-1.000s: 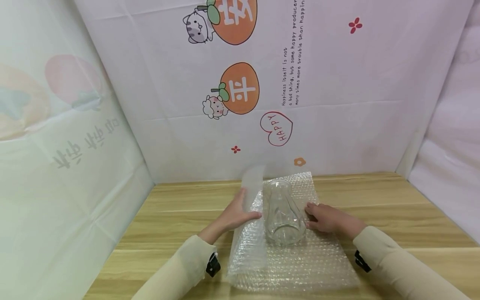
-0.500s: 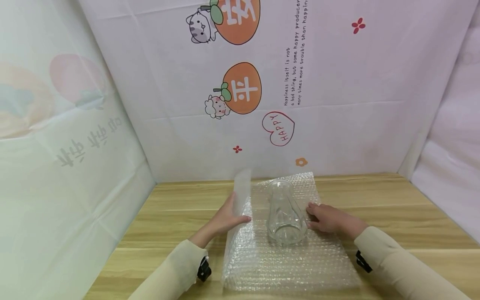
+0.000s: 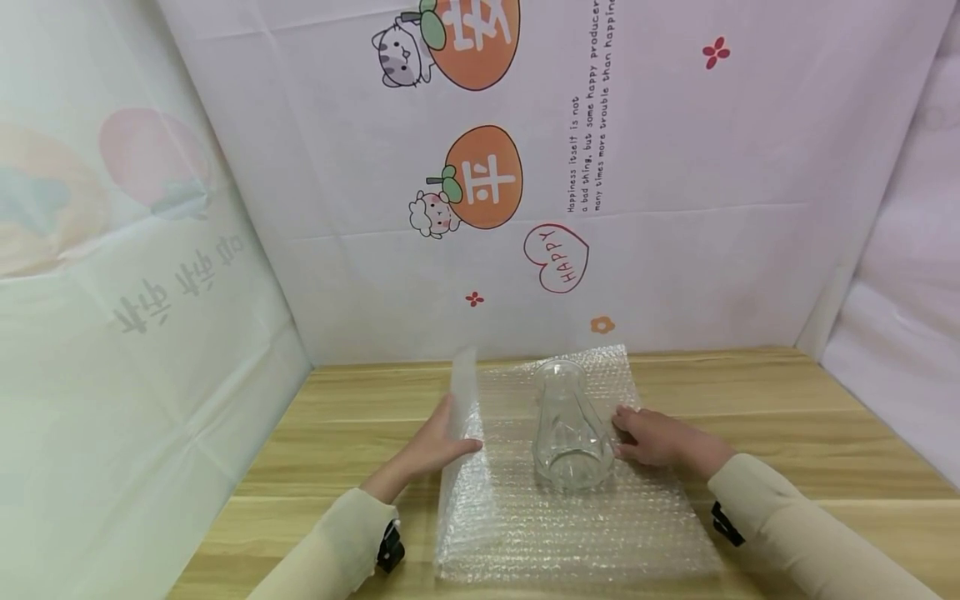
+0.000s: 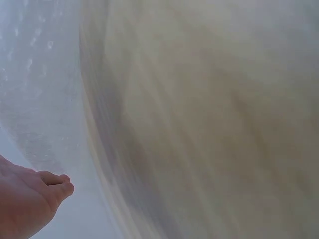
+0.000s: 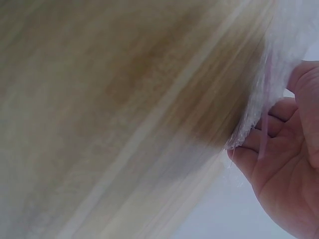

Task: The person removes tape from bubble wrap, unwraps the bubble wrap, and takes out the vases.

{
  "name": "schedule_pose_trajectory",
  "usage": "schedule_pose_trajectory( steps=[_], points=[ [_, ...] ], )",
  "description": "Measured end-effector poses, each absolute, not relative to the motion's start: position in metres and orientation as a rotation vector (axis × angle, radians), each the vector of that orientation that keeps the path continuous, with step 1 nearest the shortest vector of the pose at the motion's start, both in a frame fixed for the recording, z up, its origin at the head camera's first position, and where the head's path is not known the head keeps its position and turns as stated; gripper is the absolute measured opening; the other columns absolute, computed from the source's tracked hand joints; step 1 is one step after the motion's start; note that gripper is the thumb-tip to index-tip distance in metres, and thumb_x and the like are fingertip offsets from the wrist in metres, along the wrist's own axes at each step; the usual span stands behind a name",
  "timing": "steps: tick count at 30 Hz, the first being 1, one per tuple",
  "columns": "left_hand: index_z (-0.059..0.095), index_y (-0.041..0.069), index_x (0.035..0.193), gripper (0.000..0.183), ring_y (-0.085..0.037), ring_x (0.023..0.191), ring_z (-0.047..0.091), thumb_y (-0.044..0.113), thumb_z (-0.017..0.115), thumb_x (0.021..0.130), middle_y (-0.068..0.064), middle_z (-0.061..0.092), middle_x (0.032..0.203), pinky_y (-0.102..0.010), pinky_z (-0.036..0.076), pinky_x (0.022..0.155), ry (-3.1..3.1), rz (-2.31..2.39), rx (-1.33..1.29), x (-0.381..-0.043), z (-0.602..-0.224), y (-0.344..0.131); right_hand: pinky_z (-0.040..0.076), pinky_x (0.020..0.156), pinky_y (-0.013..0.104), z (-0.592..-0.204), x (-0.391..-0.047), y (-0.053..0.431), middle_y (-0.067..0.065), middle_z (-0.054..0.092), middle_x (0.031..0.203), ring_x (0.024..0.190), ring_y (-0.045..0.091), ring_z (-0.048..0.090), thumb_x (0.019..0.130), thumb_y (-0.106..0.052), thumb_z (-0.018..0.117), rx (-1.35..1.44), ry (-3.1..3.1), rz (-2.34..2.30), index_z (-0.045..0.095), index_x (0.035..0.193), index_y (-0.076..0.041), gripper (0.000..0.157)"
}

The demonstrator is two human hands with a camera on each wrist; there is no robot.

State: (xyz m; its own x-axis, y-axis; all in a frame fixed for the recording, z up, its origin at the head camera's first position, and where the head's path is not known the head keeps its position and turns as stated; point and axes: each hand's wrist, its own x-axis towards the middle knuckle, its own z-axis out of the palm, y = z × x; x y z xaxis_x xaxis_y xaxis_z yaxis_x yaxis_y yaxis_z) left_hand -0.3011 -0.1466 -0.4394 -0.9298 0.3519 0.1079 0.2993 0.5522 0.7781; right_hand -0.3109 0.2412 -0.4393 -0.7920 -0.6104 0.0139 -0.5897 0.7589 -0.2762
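Note:
A clear glass flask [image 3: 570, 433] with a wide base and narrower neck lies on a sheet of bubble wrap [image 3: 555, 533], its base toward the near side. My left hand [image 3: 431, 442] holds the wrap's raised left edge, thumb on the inner side and fingers behind the film. In the left wrist view, part of that left hand [image 4: 30, 199] shows at the lower left beneath the film. My right hand [image 3: 652, 435] grips the wrap's right edge beside the flask. The right wrist view shows film between the thumb and curled fingers [image 5: 271, 127].
Underneath is a wood-grain table [image 3: 780, 417]. A printed white cloth [image 3: 675, 208] rises behind it, and further cloth [image 3: 150, 375] hangs along the left. Dark wrist straps [image 3: 390, 546] show at both sleeves.
My left hand has moved left and slightly nearer, carrying the wrap's raised edge away from the flask. More of the sheet lies exposed. The right hand stays in place.

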Motion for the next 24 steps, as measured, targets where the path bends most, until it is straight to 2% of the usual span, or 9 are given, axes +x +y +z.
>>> schedule_pose_trajectory(
  steps=[8, 15, 24],
  points=[
    [0.003, -0.011, 0.15, 0.107, -0.042, 0.143, 0.011, 0.033, 0.074, 0.083, -0.03, 0.006, 0.156, -0.05, 0.012, 0.114, 2.744, 1.336, 0.523, -0.298, -0.444, -0.158, 0.039, 0.098, 0.058, -0.441, -0.311, 0.241, 0.039, 0.048, 0.129, 0.117, 0.051, 0.05, 0.092, -0.026, 0.067, -0.98, 2.882, -0.427, 0.057, 0.118, 0.01, 0.045],
    [0.003, -0.007, 0.152, 0.105, -0.039, 0.144, 0.011, 0.03, 0.073, 0.084, -0.028, 0.006, 0.157, -0.049, 0.012, 0.114, 2.767, 1.309, 0.498, -0.297, -0.444, -0.165, 0.036, 0.1, 0.059, -0.441, -0.31, 0.242, 0.042, 0.043, 0.131, 0.121, 0.054, 0.044, 0.093, -0.025, 0.066, -0.978, 2.881, -0.419, 0.052, 0.126, 0.016, 0.054],
    [0.004, -0.004, 0.153, 0.098, -0.034, 0.145, 0.007, 0.024, 0.069, 0.086, -0.02, 0.001, 0.159, -0.046, 0.011, 0.115, 2.802, 1.191, 0.584, -0.294, -0.438, -0.169, 0.035, 0.101, 0.059, -0.442, -0.311, 0.242, 0.043, 0.043, 0.132, 0.122, 0.054, 0.043, 0.093, -0.025, 0.066, -0.972, 2.879, -0.417, 0.052, 0.127, 0.016, 0.054]
  ],
)
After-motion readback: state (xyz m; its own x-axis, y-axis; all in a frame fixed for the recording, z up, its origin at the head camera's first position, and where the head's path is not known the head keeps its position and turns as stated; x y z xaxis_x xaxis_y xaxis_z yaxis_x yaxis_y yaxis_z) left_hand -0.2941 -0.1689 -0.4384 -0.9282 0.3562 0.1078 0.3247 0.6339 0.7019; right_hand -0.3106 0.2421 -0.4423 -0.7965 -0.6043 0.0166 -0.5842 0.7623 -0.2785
